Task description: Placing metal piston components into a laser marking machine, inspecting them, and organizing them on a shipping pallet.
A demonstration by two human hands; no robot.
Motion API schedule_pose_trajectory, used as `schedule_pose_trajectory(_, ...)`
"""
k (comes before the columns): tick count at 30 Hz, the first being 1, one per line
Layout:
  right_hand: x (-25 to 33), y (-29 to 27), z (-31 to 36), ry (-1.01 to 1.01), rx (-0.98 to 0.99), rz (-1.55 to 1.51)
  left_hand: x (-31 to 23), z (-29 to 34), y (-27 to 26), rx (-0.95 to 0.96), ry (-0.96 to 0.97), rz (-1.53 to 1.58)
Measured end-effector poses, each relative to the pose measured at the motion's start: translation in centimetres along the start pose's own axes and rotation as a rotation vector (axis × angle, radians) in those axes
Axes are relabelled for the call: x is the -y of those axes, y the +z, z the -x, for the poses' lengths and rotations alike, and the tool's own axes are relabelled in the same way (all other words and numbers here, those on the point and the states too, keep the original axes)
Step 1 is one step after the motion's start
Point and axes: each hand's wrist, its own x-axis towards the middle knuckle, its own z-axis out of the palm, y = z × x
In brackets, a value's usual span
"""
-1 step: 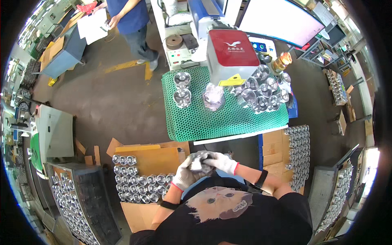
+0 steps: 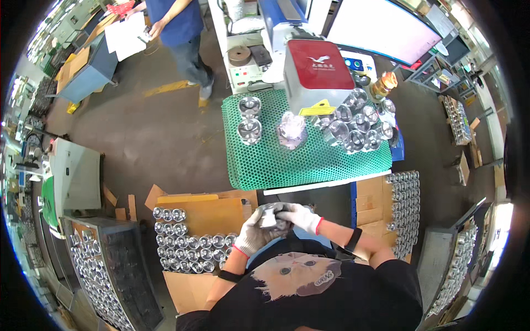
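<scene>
Close to my body I hold a shiny metal piston [image 2: 268, 218] in front of my shirt. My left hand [image 2: 252, 235], in a white knit glove, is wrapped round it from the left and below. My right hand [image 2: 300, 217], gloved too, has its fingers closed on the piston's right and upper side, so part of it is hidden. Ahead lies a green perforated mat [image 2: 309, 168]. Two pistons [image 2: 250, 131] stand at its left, and a bright, glaring metal piece [image 2: 291, 129] sits before the red-topped machine head [image 2: 319, 66]. A cluster of pistons [image 2: 356, 129] crowds its right side.
Rows of pistons [image 2: 193, 255] stand on cardboard [image 2: 212, 215] at my left, and more pistons [image 2: 404, 204] at my right. A dark cart [image 2: 127, 265] is far left. An orange-capped bottle [image 2: 383, 87] stands behind the cluster. Another person [image 2: 182, 33] holds white sheets.
My right fingers have shifted slightly over the piston. The view has moved a little, so the mat and machine appear slightly farther right.
</scene>
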Motion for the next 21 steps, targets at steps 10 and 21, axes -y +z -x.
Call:
schedule_pose_trajectory(10, 7.3, -4.1, -11.2, -0.314, -0.511, 0.993, 0.0, 3.4, -3.0, -0.501, 0.295, -0.264)
schedule_pose_trajectory(21, 9.7, -4.7, -9.9, -0.147, -0.385, 0.848, 0.0, 1.4, -2.9, -0.597, 0.282, -0.251)
